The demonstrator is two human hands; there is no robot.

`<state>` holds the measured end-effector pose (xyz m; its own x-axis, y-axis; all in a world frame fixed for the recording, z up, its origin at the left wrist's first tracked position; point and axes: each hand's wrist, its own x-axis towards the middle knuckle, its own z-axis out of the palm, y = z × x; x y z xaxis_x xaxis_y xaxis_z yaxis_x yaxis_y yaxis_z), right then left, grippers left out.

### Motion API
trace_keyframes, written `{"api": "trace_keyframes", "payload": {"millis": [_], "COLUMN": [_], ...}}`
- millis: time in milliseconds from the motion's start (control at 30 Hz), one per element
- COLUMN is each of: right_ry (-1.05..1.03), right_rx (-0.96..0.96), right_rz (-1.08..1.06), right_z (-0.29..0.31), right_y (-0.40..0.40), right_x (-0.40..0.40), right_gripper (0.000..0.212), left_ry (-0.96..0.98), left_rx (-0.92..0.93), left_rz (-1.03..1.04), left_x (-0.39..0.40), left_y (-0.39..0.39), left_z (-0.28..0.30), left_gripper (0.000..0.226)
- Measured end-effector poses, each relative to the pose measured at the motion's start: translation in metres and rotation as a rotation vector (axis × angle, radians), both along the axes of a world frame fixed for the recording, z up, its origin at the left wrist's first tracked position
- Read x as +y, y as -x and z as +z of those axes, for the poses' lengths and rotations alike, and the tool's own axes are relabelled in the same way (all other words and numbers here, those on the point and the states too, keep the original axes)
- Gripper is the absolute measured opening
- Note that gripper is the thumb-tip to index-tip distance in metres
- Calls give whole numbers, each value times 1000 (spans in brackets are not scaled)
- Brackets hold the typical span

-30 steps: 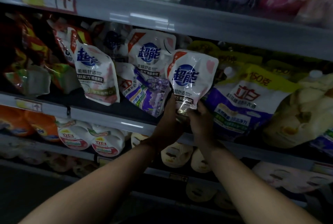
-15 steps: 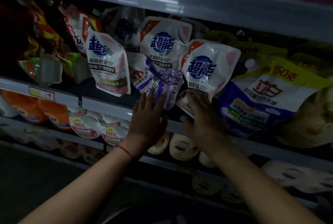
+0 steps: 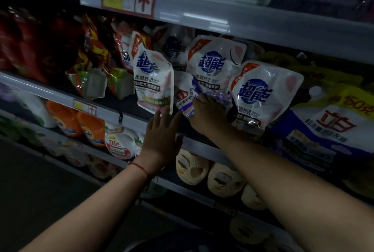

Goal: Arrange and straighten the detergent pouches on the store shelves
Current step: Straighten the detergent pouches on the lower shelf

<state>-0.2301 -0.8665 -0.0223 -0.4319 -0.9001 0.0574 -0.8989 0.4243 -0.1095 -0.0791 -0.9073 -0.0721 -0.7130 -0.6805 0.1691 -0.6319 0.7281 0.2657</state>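
Note:
Three white detergent pouches with blue logos lean on the middle shelf [image 3: 129, 117]: a left one [image 3: 152, 81], a middle one [image 3: 212, 65] further back, and a right one [image 3: 261, 93]. Between them lies a tilted purple and white pouch [image 3: 185, 93]. My right hand [image 3: 208, 114] grips the purple pouch at its lower edge. My left hand [image 3: 162, 136] hovers with fingers straight just below the left white pouch, its fingertips near that pouch's bottom edge.
A large blue and yellow pouch [image 3: 332, 126] sits at the right. Red and orange bags [image 3: 89, 65] fill the shelf's left part. Orange bottles [image 3: 81, 120] and white jugs [image 3: 119, 142] stand on the shelf below. A price tag [image 3: 129, 0] hangs on the upper shelf rail.
My right hand left the right white pouch and moved left onto the purple pouch. My left hand came off the purple pouch and shifted left toward the left white pouch.

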Motion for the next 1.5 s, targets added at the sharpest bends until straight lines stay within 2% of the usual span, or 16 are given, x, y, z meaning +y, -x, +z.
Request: {"api": "trace_keyframes", "payload": {"millis": [133,267,333,533,667,800,933,1000,1100,1200,1267,1333,1400,1500], "right_ry": [-102,-81,-62,-117,-22,126,266,299,366,416,449,485,501,494], "right_rx": [102,282,301,176,36,-128,-203,-247,-288,-270,-271,-292,-300,-297], "right_rz": [-104,-108,-116,-172,-177,-245,-262,-275,-294,-289,-276,-266,-269,-293], "right_z": [-4,-11,-12,-4,4,15,29,30,28,28,30,32,36,40], "right_y": [1,-2,-1,2,8,8,7,6,4,1,-2,-7,-13,-19], "right_x": [-17,-28,-35,-44,-37,-29,-18,-16,-15,-10,-7,-5,-3,4], "right_gripper": [66,46,37,38,41,42,45,48,48,48,48,48,48,48], "left_ry": [-14,-43,-56,-83,-140,-79,-150,-266,-653,-972,-1131,-1238,-1313,-1412], "left_rx": [-24,-31,-33,-6,4,19,90,180,465,676,719,707,693,682], "left_rz": [7,-1,-11,-43,-58,-109,-137,-145,-187,-127,-68,-33,-26,2], "left_x": [-5,-10,-12,-14,-12,-12,-11,-12,-10,-3,2,2,1,0], "left_y": [-5,-3,-2,4,7,13,18,23,29,32,33,35,36,36], "left_z": [0,-2,-4,-10,-6,0,9,8,4,8,16,18,19,21], "left_gripper": [79,79,79,80,80,79,75,72,59,39,36,42,48,44]}}
